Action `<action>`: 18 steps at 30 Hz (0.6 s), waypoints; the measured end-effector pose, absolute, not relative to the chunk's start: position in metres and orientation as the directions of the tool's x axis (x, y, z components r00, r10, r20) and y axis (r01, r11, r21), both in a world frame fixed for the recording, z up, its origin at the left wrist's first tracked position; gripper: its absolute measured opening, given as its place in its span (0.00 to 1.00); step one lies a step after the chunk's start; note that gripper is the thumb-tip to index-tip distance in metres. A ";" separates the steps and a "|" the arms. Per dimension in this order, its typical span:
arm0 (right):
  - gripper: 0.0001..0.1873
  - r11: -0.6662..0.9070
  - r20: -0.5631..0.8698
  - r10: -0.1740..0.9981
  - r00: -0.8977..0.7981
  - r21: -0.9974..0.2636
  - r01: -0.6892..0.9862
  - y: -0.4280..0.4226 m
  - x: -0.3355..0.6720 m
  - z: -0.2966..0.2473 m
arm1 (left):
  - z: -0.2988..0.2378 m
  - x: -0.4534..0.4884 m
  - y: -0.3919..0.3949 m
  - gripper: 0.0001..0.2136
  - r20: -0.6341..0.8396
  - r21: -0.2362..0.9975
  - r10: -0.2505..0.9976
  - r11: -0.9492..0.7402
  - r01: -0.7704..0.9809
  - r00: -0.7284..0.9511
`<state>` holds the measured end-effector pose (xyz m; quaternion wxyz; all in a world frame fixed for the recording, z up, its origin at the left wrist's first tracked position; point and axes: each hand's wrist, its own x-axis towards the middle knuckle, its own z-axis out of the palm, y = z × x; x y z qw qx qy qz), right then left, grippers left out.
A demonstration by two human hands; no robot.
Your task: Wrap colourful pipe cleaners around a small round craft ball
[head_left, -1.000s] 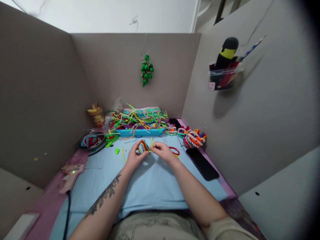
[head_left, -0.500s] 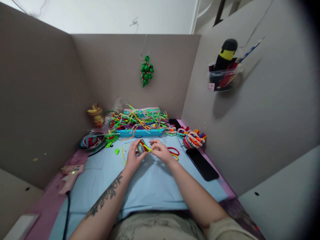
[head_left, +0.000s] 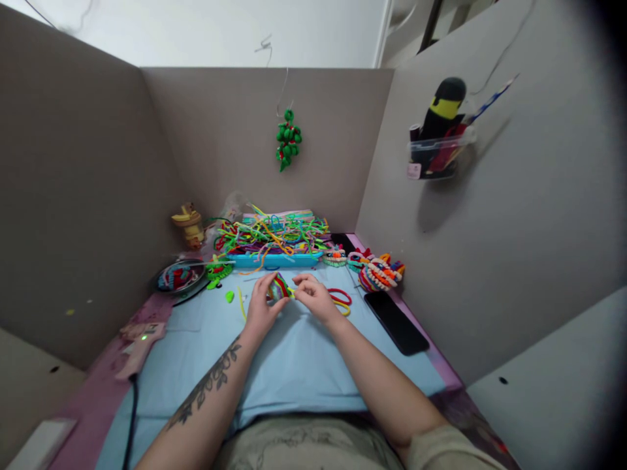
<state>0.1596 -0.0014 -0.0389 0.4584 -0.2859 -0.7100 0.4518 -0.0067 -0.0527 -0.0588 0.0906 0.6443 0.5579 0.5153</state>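
Between my hands is a small rounded piece (head_left: 279,287) wound from striped pipe cleaners in red, green, yellow and purple. My left hand (head_left: 263,301) is closed on its left side, thumb below and fingers above. At the piece's right edge, my right hand (head_left: 313,297) pinches the end of a yellow-green pipe cleaner (head_left: 292,293). Red pipe cleaner (head_left: 340,295) and yellow pipe cleaner (head_left: 343,308) loops lie just right of my right hand. Left of my left hand are a loose yellow strand (head_left: 241,303) and a bright green scrap (head_left: 229,296).
A blue tray (head_left: 274,261) heaped with pipe cleaners stands at the back. Finished colourful pieces (head_left: 379,273) and a black phone (head_left: 396,322) lie on the right. On the left are a dark round dish (head_left: 181,277) and a pink glue gun (head_left: 142,349) with its cord.
The striped piece has turned slightly in my left hand. My right hand has shifted a touch left, still pinching the yellow-green strand. Everything else stays put.
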 end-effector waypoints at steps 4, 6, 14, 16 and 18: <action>0.06 0.390 0.351 0.865 -0.358 -0.920 0.043 0.001 0.155 -0.043 | -0.059 -0.005 -0.055 0.28 0.589 0.651 0.802 -0.400 0.645 -0.098; 0.07 0.397 0.354 0.871 -0.340 -0.916 0.065 0.002 0.155 -0.043 | -0.059 -0.005 -0.055 0.29 0.593 0.643 0.800 -0.399 0.654 -0.094; 0.06 0.414 0.358 0.849 -0.388 -0.908 0.069 0.000 0.154 -0.045 | -0.059 -0.004 -0.056 0.29 0.617 0.614 0.783 -0.415 0.671 -0.080; 0.07 0.417 0.360 0.857 -0.368 -0.905 0.086 0.000 0.153 -0.046 | -0.059 -0.003 -0.056 0.28 0.620 0.609 0.782 -0.431 0.666 -0.060; 0.07 0.428 0.372 0.859 -0.351 -0.899 0.094 0.002 0.153 -0.046 | -0.059 -0.003 -0.057 0.28 0.609 0.628 0.791 -0.435 0.646 -0.059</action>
